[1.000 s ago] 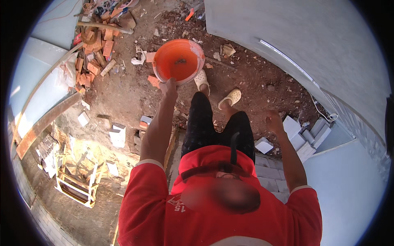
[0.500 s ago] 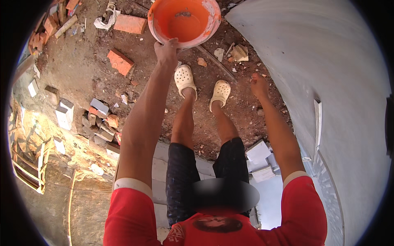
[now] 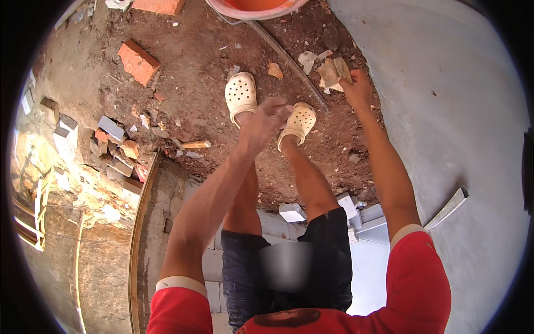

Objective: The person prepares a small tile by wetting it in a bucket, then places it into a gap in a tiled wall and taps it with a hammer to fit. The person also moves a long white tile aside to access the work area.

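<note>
My right hand [image 3: 359, 92] is at a tan, folded, paper-like piece [image 3: 329, 73] on the dirt beside the grey wall. Its thumb and fingers close on the piece's near right edge. My left hand [image 3: 268, 122] hangs in front of my shins, between my two cream clogs. It is slightly blurred, with its fingers loosely apart and nothing in them. Beyond my feet stands an orange bucket [image 3: 258, 10] with a pale, smeared rim, cut off by the upper edge.
A rod [image 3: 289, 58] lies on the dirt between bucket and right clog. Red bricks [image 3: 139, 62] lie to the left, with a heap of broken blocks [image 3: 114, 142] nearer. The smooth grey wall [image 3: 445, 111] rises on the right. A wooden-handled tool [image 3: 196, 145] rests left of my legs.
My left hand has let go of the bucket and come back toward my legs. My right hand has moved forward to the tan piece. The bucket now sits higher in view.
</note>
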Demonstrator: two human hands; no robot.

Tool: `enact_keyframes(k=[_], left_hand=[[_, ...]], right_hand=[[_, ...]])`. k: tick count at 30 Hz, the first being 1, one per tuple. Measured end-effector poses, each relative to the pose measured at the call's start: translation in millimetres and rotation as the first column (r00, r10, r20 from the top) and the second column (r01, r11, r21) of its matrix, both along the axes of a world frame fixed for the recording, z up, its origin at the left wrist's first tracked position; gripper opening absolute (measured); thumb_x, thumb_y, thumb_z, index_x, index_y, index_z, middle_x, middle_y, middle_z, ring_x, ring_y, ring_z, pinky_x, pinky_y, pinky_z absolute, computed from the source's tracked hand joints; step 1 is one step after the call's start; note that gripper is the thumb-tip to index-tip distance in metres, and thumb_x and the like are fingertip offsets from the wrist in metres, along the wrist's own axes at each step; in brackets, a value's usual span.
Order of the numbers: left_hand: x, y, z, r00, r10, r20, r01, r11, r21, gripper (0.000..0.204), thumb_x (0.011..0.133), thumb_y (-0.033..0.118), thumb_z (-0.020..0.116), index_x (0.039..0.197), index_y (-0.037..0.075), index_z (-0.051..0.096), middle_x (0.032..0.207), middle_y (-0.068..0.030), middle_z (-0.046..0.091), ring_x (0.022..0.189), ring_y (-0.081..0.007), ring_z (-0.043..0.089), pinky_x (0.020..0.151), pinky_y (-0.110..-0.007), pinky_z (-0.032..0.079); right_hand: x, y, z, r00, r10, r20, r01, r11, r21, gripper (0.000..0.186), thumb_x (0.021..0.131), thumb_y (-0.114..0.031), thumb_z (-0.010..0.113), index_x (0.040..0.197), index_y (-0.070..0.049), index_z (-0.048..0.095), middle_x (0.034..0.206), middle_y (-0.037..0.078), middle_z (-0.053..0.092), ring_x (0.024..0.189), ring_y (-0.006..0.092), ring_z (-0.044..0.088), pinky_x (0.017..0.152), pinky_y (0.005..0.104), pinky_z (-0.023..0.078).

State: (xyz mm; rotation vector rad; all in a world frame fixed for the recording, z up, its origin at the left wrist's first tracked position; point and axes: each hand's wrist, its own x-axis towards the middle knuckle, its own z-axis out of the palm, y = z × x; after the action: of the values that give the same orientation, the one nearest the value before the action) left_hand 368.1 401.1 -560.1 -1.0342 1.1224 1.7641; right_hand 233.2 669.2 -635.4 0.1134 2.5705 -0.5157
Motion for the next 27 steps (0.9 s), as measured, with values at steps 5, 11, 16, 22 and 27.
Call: enact_keyframes(k=[5, 11, 16, 22, 27], left_hand=[[-31.6, 60.5, 46.3, 0.951, 0.132, -0.281, -0.181, 0.971, -0.155, 0.063, 0.093, 0.034, 0.076, 0.138, -0.004, 0.053, 0.117, -0.0166, 0.068, 0.096, -0.0219, 0.067, 0.086, -0.036, 0.054], [-41.3, 45.1, 121.1, 0.953, 0.038, -0.302, -0.143, 0.931, -0.336, 0.028, 0.094, 0.025, 0.072, 0.112, 0.003, 0.072, 0.080, -0.0049, 0.071, 0.073, -0.0137, 0.063, 0.071, -0.034, 0.051], [-29.0, 30.5, 172.2, 0.961, -0.093, -0.262, -0.019, 0.919, -0.393, 0.025, 0.095, 0.024, 0.070, 0.110, 0.003, 0.072, 0.079, -0.0060, 0.071, 0.071, -0.0140, 0.063, 0.069, -0.034, 0.050], [-24.0, 25.7, 199.6, 0.864, -0.227, -0.450, 0.056, 0.931, -0.362, 0.047, 0.090, 0.033, 0.078, 0.123, 0.001, 0.065, 0.093, -0.0126, 0.071, 0.086, -0.0202, 0.067, 0.080, -0.036, 0.052], [-19.2, 16.6, 230.6, 0.746, -0.283, -0.603, 0.113, 0.946, -0.304, 0.093, 0.079, 0.047, 0.087, 0.142, -0.007, 0.044, 0.128, -0.0220, 0.061, 0.119, -0.0249, 0.061, 0.101, -0.037, 0.047]], right_hand=[[34.8, -33.3, 113.0, 0.970, -0.121, 0.212, 0.172, 0.954, -0.244, 0.041, 0.081, -0.027, 0.083, 0.108, -0.001, 0.065, 0.101, 0.013, 0.071, 0.087, 0.0207, 0.069, 0.076, 0.0354, 0.055], [38.7, -65.1, 206.5, 0.979, 0.031, 0.202, 0.044, 0.934, -0.353, 0.046, 0.081, -0.025, 0.084, 0.114, -0.001, 0.062, 0.097, 0.012, 0.074, 0.081, 0.0203, 0.070, 0.072, 0.0346, 0.055], [29.8, -69.6, 248.7, 0.936, 0.113, 0.334, 0.050, 0.895, -0.444, 0.052, 0.080, -0.025, 0.084, 0.119, 0.000, 0.061, 0.101, 0.016, 0.074, 0.086, 0.0228, 0.074, 0.074, 0.0356, 0.056], [26.8, -57.7, 284.1, 0.905, 0.232, 0.356, -0.025, 0.866, -0.500, 0.053, 0.079, -0.023, 0.084, 0.120, 0.001, 0.061, 0.096, 0.016, 0.074, 0.084, 0.0238, 0.074, 0.071, 0.0356, 0.056], [34.2, -49.2, 308.6, 0.876, 0.244, 0.416, 0.018, 0.846, -0.533, 0.046, 0.083, -0.016, 0.081, 0.121, 0.001, 0.061, 0.089, 0.013, 0.072, 0.078, 0.0193, 0.071, 0.067, 0.0339, 0.055]])
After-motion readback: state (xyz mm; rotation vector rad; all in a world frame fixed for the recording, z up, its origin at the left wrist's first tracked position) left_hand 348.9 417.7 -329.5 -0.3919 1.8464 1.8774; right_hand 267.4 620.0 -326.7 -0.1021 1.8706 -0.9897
